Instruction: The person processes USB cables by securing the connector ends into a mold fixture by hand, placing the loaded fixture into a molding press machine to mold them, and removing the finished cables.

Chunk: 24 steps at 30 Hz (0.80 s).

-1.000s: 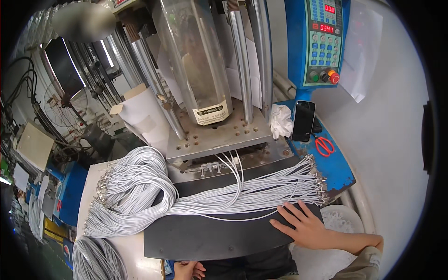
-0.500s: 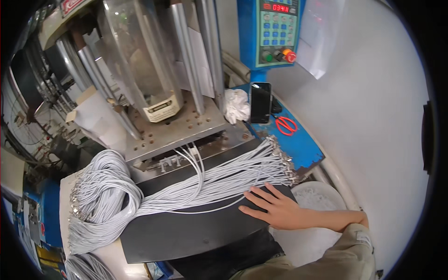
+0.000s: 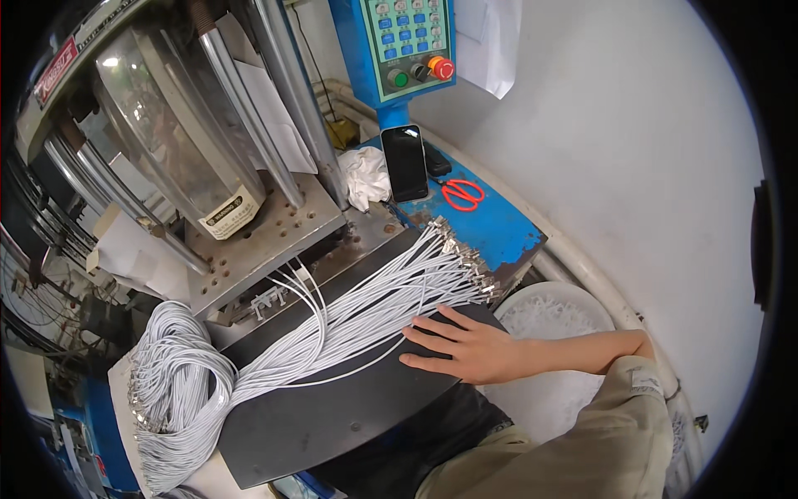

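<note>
My right hand (image 3: 461, 345) lies palm down with its fingers spread on the right end of a black board (image 3: 324, 424). Its fingertips reach close to the lower edge of a long bundle of thin white cables (image 3: 357, 308), and nothing is in its grasp. Metal connectors (image 3: 470, 266) crowd the bundle's right end. Leftward the cables run into a thick looped coil (image 3: 174, 374). A few white cables curve up from the bundle to the slot under the machine's steel plate (image 3: 274, 241). My left hand is out of view.
A press with steel columns and a clear guard (image 3: 166, 125) stands behind the board. A blue control panel (image 3: 407, 50) rises above a blue ledge holding a phone (image 3: 405, 162), red-handled scissors (image 3: 462, 195) and a crumpled white cloth (image 3: 366, 176). A white tub (image 3: 565, 293) of pale scraps sits below my forearm.
The view has swung to the right and tilted, so the machine and panel sit further left. My right hand stays flat at the board's right end, and the cables lie as before.
</note>
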Each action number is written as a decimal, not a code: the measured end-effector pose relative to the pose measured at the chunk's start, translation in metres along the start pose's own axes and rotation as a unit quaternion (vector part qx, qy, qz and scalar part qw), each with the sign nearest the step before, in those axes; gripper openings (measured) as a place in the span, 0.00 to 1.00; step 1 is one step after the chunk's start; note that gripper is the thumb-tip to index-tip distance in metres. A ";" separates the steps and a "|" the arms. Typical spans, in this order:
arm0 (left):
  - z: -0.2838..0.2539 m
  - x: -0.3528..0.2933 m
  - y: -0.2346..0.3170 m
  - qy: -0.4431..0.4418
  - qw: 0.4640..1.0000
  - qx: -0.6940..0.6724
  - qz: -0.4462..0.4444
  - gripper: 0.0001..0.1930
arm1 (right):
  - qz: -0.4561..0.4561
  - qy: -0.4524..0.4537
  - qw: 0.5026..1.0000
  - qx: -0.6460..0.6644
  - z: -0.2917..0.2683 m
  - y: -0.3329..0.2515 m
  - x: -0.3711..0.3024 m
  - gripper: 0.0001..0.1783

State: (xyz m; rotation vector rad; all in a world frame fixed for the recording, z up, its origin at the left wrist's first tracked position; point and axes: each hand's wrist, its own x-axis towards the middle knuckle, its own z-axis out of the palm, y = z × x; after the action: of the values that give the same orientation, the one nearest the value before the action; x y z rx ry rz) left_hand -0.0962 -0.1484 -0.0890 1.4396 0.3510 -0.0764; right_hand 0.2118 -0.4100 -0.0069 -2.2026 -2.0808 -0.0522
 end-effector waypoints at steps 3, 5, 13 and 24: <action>0.008 0.009 0.000 -0.017 0.999 -0.008 0.048 0.16 | 0.001 0.003 1.000 -0.002 0.002 -0.001 0.003 0.59; 0.013 0.014 -0.001 -0.027 0.996 -0.016 0.082 0.16 | 0.000 -0.009 1.000 0.001 0.000 -0.005 0.005 0.59; 0.030 0.009 0.003 -0.017 0.982 -0.026 0.187 0.16 | -0.010 -0.044 0.999 -0.018 -0.005 -0.009 0.013 0.57; 0.025 0.018 0.045 -0.073 0.951 0.022 0.299 0.17 | 0.014 -0.075 0.997 0.019 -0.013 -0.003 0.008 0.63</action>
State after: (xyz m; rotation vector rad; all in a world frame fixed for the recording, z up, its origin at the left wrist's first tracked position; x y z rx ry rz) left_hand -0.0629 -0.1643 -0.0485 1.5214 -0.2189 0.3023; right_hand 0.2097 -0.4035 0.0073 -2.2784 -2.1046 0.1589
